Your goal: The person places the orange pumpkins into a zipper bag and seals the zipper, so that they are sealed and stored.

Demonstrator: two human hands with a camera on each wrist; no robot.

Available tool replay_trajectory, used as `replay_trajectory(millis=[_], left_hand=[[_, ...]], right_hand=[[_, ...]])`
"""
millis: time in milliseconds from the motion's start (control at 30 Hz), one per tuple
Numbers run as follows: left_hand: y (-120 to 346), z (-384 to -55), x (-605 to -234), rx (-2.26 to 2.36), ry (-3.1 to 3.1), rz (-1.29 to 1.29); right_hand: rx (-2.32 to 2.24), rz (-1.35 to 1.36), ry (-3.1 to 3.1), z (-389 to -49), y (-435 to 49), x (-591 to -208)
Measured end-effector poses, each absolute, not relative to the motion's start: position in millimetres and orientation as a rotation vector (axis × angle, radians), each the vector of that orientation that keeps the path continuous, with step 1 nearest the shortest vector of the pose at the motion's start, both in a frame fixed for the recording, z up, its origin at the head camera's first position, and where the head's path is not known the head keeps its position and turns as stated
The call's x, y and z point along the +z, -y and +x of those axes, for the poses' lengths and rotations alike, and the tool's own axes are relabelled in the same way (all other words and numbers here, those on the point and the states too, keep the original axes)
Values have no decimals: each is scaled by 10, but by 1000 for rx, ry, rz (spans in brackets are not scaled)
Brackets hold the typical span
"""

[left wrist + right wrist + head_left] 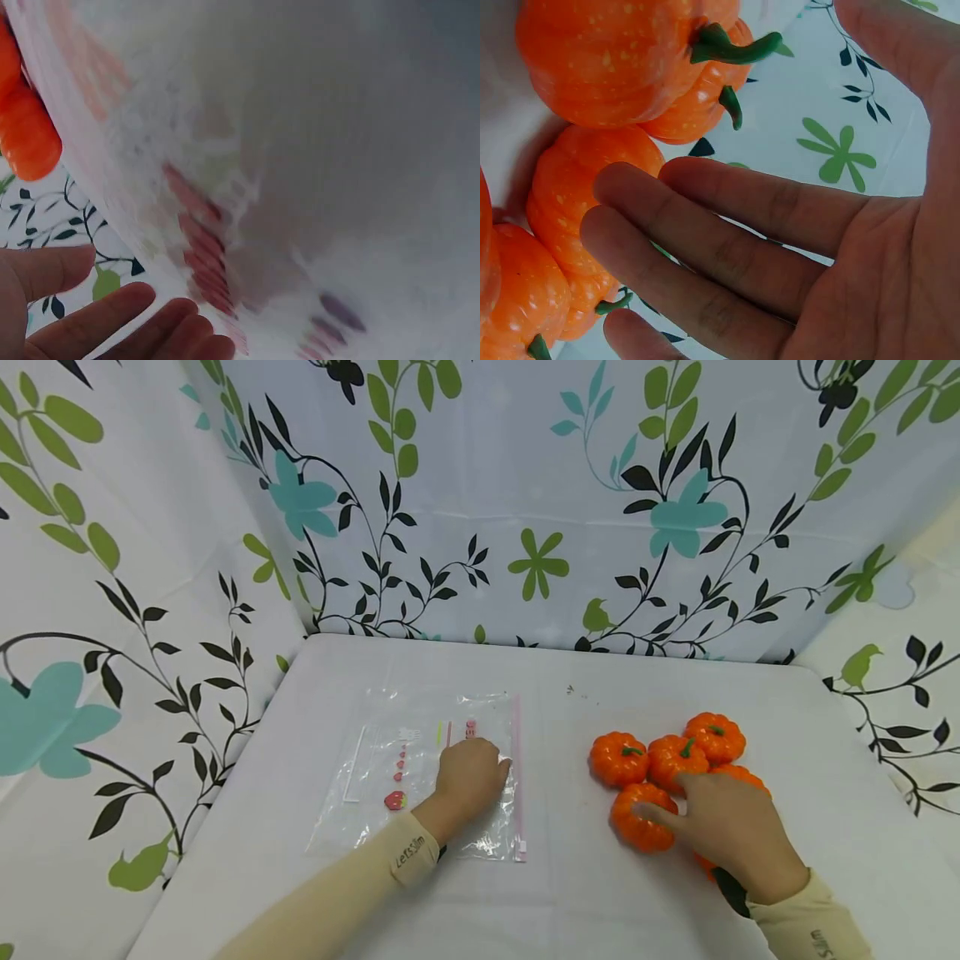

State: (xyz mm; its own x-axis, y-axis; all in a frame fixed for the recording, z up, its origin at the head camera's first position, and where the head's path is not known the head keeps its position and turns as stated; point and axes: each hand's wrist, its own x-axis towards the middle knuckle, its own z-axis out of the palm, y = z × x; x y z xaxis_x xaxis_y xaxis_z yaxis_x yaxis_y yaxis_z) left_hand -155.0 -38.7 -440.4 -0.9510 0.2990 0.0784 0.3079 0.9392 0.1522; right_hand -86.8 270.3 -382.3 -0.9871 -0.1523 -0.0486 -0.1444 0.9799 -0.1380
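A clear zip bag (427,839) with a pink zip edge and small red printed pictures lies flat on the left part of the table. Over its right half is my left hand (472,777); the left wrist view shows the fingers (124,300) extended, with nothing between them. Whether they touch the bag I cannot tell. On the right, several small orange pumpkins (618,760) with green stems sit close together. My right hand (731,822) is over this group, thumb beside the front-left pumpkin (641,818). Its fingers (727,247) look nearly straight and partly hide the pumpkins.
The white-covered table (547,910) has rounded far corners. A leaf-and-flower patterned curtain (480,510) hangs behind it and along both sides. Small dark marks (573,691) show near the far edge.
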Motion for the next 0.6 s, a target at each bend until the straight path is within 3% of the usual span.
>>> replay_trajectory(millis=[600], left_hand=[[164, -1377, -4500, 104, 3080, -508]], right_hand=[[-204, -311, -3046, -834, -2666, -4107]])
